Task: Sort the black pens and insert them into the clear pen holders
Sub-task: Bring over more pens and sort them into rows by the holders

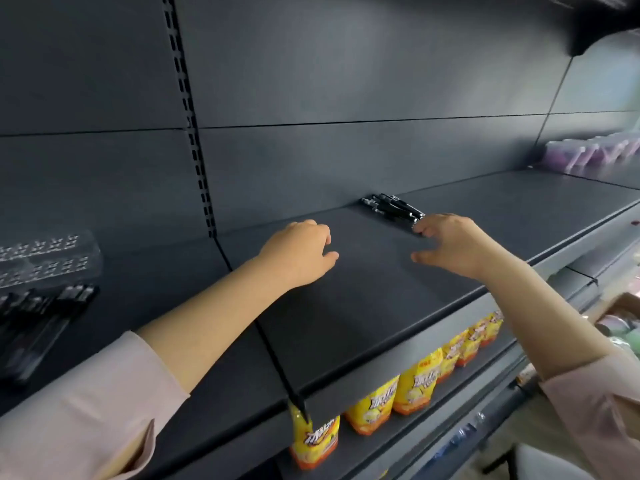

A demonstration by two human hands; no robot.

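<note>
A dark grey metal shelf (363,306) carries everything, with yellow snack pouches (417,384) lined up on the level below. At its far left, a clear plastic pen holder (45,258) lies just behind a blurred row of black pens (41,317). The left hand (299,252) is mid-shelf, fingers loosely curled and holding nothing, while the right hand (450,244), thumb spread, sets its fingers (423,230) on the near end of a small pile of black pens (391,206) by the back panel; whether they grip one I cannot tell.
</note>
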